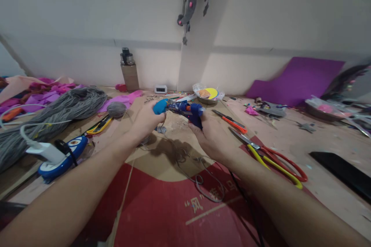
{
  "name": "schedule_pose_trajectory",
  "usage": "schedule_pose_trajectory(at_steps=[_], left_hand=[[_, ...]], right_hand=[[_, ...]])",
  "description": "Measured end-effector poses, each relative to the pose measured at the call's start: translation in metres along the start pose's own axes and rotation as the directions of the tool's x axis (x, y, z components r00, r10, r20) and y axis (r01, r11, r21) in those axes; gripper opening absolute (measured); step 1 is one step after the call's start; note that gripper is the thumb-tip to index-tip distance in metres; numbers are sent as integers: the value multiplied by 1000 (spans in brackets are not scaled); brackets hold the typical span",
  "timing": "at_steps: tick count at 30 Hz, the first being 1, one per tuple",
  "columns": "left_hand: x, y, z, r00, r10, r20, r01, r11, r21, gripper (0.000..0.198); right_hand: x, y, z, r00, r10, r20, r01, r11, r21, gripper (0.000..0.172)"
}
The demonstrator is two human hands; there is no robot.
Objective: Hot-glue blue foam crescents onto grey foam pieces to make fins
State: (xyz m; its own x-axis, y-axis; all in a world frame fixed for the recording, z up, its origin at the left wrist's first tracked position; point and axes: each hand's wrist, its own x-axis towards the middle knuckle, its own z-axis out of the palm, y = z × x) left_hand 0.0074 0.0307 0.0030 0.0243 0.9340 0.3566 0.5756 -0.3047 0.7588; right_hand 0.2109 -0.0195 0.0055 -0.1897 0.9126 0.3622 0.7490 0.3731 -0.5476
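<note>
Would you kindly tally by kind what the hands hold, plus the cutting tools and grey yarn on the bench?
Glue gun, in the right hand: 1
Teal piece, in the left hand: 1
Cutting tools (red-and-yellow scissors, orange-handled cutter, yellow-handled cutter): 3
Grey yarn (hank, ball): 2
Total: 7

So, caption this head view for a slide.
Right hand holds a blue glue gun; left hand, a blue piece.

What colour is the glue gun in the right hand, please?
The glue gun is dark blue, clearest in the head view.
</note>
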Motion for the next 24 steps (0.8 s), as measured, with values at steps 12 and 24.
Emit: schedule_pose_trajectory(at_steps=[12,24], left_hand=[[0,0,0,999,28,29,-27,999,-35,20],[-4,7,-1,998,27,50,-24,998,-58,16]], right_hand=[[0,4,-2,996,-60,-62,60,998,4,38],[2,9,-2,997,-46,-67,49,998,37,39]])
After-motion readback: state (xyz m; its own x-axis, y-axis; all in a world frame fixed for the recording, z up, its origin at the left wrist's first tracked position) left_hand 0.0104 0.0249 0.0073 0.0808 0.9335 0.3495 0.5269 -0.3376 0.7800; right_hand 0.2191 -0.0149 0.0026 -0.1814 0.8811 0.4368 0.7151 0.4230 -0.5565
